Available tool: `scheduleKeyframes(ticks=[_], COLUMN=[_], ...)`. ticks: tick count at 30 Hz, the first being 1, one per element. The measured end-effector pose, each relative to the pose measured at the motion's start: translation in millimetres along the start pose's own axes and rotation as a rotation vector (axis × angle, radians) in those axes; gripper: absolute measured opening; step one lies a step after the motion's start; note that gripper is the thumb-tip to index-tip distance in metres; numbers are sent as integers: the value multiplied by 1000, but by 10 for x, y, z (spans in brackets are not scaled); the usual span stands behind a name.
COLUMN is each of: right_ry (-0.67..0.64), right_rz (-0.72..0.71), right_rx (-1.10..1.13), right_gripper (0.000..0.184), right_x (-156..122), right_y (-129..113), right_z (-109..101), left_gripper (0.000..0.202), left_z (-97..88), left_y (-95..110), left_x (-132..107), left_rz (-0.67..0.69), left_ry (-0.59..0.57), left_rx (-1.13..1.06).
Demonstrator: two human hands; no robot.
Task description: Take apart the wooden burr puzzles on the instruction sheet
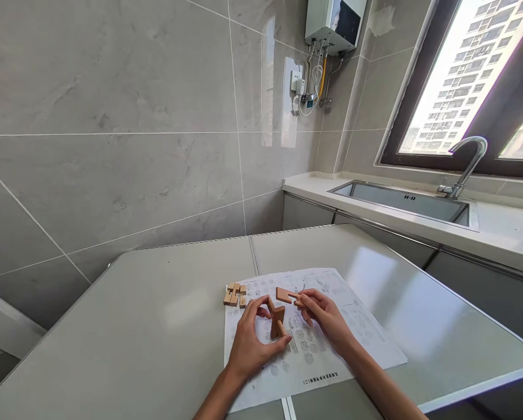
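My left hand point(255, 338) grips a few brown wooden puzzle pieces point(278, 321) fitted together, thumb at the lower end and fingers at the upper. To its right, my right hand point(325, 318) pinches a single notched wooden puzzle piece point(284, 294) by its right end. The free end of that piece points left, just above the joined pieces; whether they touch I cannot tell. Both hands are over a printed sheet point(349, 326) with small line drawings on it. Beyond my left hand, several lighter wooden blocks point(234, 294) lie clustered at the sheet's left edge.
The sheet lies on a pale glossy table point(125, 338) with a seam down its middle. A counter with a sink point(401, 201) and a curved faucet point(467, 166) runs along the right. A grey tiled wall point(112, 116) rises behind, with a water heater point(334, 23) high up.
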State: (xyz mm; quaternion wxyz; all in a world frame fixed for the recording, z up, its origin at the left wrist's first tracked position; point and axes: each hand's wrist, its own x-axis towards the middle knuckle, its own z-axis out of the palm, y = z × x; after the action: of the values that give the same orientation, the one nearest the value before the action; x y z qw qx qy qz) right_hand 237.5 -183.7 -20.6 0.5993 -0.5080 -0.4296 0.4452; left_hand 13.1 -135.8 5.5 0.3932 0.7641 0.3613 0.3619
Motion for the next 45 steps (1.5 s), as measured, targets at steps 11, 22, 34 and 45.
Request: scheduleKeyframes(ticks=[11,22,34,45], right_ry=[131,-12,-80,-27], right_rz=[-130,-226,-276,-377], right_rx=[-418,-610,-734,-699], right_gripper=[47,32,26,14], right_x=[7,-35,-103,-80], right_y=[160,166,101,93], right_z=[62,149,186,163], left_gripper=[78,73,70,73], left_z=[-76,-77,-65,-48], left_y=[5,-27,-45,-118], left_x=[33,37,38,44], left_rz=[-303,-317,-362,-349], left_ry=[-193,-190,-166,-162], left_rx=[-723,-902,-968,-929])
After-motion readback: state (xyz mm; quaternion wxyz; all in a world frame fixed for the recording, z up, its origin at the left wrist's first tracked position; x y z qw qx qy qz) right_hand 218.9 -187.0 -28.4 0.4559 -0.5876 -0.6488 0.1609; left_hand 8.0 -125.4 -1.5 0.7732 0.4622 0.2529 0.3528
